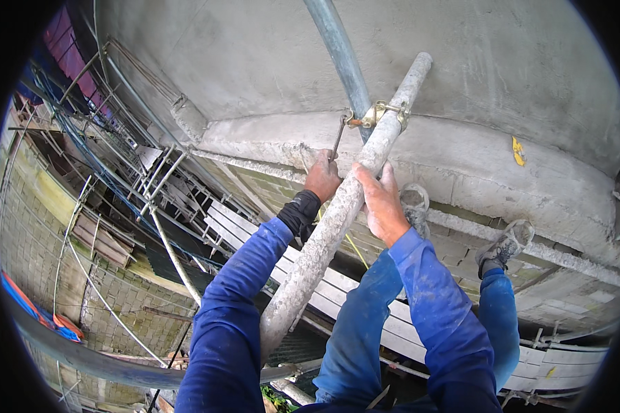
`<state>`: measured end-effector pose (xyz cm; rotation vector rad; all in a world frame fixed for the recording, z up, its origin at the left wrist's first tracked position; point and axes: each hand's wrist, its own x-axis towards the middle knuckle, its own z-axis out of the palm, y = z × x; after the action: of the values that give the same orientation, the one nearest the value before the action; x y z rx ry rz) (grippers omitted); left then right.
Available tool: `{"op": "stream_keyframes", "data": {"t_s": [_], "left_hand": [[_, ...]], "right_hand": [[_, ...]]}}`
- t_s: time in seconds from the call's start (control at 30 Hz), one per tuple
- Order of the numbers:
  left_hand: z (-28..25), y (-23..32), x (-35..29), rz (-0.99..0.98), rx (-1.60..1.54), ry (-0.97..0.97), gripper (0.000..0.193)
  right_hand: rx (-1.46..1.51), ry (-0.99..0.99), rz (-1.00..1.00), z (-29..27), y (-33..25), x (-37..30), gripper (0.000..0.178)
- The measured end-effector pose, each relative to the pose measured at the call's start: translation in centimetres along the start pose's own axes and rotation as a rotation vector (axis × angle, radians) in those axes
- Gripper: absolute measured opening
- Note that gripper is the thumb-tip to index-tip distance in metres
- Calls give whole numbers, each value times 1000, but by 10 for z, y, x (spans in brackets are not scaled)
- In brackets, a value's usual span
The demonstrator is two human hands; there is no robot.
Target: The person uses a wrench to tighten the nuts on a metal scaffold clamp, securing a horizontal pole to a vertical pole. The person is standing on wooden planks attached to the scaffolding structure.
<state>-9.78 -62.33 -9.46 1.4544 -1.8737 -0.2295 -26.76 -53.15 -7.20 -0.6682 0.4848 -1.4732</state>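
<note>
A cement-crusted scaffold pipe (310,258) slants from low centre up to the right, between my arms. Near its upper end a metal scaffold clamp (377,114) joins it to an upright grey-blue pipe (342,51). My left hand (323,177), left of the slanting pipe, is closed round the handle of a wrench (338,138). The wrench's upper end meets the bolt at the clamp's left side. My right hand (383,204) grips the slanting pipe from its right side, below the clamp; some of its fingers are hidden.
A grey plastered wall (503,76) stands ahead above a concrete ledge (489,162). My shoes (506,248) are by a thin crusted rail (565,263). White planks (337,289) lie lower down. Scaffold poles (165,241) fill the left, with a drop to paved ground (124,310).
</note>
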Motion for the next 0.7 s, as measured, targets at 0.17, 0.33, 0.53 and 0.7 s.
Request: {"op": "stream_keyframes", "data": {"t_s": [0.17,0.33,0.53,0.7], "left_hand": [[25,-22,1,-162,-399,-62,34],[52,-28,9,-558,-1271,-196,65],[66,0,-3,-278,-1040,-88,48],[45,-27,16,-129,-471,-194,40]], "right_hand": [[-9,-10,8,-1,1,-1,59],[6,7,-9,7,14,-1,57],[-10,-3,-63,-4,2,0,55],[-18,-22,4,-2,4,0,57]]}}
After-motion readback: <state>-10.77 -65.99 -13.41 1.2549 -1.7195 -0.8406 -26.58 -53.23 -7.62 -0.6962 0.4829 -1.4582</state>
